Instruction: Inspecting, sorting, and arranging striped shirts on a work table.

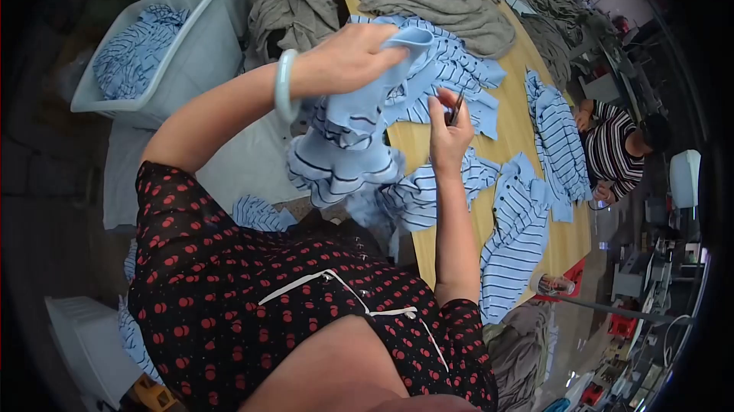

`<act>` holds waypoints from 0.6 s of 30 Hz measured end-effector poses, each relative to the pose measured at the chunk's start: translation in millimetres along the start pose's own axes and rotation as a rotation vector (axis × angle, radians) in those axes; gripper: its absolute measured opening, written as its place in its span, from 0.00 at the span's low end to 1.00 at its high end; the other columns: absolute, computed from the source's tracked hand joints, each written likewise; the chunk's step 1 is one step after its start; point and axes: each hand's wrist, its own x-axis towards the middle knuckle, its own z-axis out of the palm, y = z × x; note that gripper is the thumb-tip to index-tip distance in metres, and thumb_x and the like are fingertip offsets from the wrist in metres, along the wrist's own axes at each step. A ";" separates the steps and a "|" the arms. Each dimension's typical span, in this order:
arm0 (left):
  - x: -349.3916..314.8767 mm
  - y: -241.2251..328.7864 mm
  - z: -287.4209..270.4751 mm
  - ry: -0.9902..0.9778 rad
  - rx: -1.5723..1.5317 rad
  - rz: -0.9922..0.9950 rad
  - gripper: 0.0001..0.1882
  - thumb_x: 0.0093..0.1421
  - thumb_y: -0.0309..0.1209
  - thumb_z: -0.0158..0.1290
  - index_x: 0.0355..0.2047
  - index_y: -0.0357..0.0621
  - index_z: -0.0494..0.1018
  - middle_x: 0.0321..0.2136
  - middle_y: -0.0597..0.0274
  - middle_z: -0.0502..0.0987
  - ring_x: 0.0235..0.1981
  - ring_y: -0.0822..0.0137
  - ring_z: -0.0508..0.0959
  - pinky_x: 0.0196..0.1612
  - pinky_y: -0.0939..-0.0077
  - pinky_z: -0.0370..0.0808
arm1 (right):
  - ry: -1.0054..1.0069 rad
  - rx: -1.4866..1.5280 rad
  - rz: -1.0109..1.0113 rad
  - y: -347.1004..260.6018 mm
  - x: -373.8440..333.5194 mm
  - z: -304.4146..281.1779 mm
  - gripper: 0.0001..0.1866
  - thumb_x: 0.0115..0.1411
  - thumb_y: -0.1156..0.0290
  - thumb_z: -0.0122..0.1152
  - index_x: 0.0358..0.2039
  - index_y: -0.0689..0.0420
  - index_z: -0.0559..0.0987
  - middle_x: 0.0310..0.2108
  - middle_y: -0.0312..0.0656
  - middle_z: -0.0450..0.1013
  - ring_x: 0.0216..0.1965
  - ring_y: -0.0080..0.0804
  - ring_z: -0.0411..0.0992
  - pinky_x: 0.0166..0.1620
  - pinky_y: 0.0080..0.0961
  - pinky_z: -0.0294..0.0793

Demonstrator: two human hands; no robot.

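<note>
Pinched in my left hand (355,59), which has a pale bangle at the wrist, is the plain edge of a light blue knit garment with dark stripes (348,160). The garment hangs bunched below the hand, past the table's left edge, its lower part slightly blurred. My right hand (451,129) is closed around small dark thread snips (457,106), whose tips point up. Beyond the right hand, more striped blue garments (462,68) lie on the table; some have dark buttons. Another striped piece (413,194) lies rumpled just left of my right forearm.
On the wooden table (459,232) lie grey cloths (436,3) at the far end and striped garments (516,236) on the right. A white bin (176,60) holding striped fabric stands at left. A glass (554,284) sits near the table's right corner. A person in stripes (615,141) sits at right.
</note>
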 end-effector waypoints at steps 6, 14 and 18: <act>11.1 -21.6 19.1 -0.071 -0.078 -0.239 0.13 0.53 0.34 0.41 0.33 0.37 0.66 0.24 0.62 0.70 0.28 0.73 0.69 0.30 0.77 0.65 | -0.026 0.228 -0.047 -62.3 -8.0 32.4 0.28 0.42 0.76 0.61 0.44 0.59 0.62 0.38 0.39 0.66 0.18 0.09 0.51 0.20 0.06 0.53; 6.6 -41.4 35.4 0.198 -0.450 -0.335 0.12 0.52 0.34 0.42 0.23 0.35 0.66 0.19 0.64 0.68 0.21 0.75 0.65 0.25 0.77 0.63 | -0.104 0.011 -0.128 -17.0 -32.5 47.3 0.11 0.44 0.77 0.58 0.31 0.62 0.72 0.24 0.39 0.70 0.26 0.19 0.66 0.30 0.16 0.65; -13.1 -56.5 22.6 0.154 0.079 -0.154 0.22 0.50 0.47 0.46 0.25 0.36 0.67 0.21 0.55 0.71 0.25 0.65 0.71 0.29 0.74 0.66 | -0.051 0.013 -0.041 -9.2 -11.2 19.9 0.08 0.48 0.74 0.53 0.29 0.64 0.72 0.19 0.33 0.67 0.19 0.15 0.62 0.21 0.13 0.61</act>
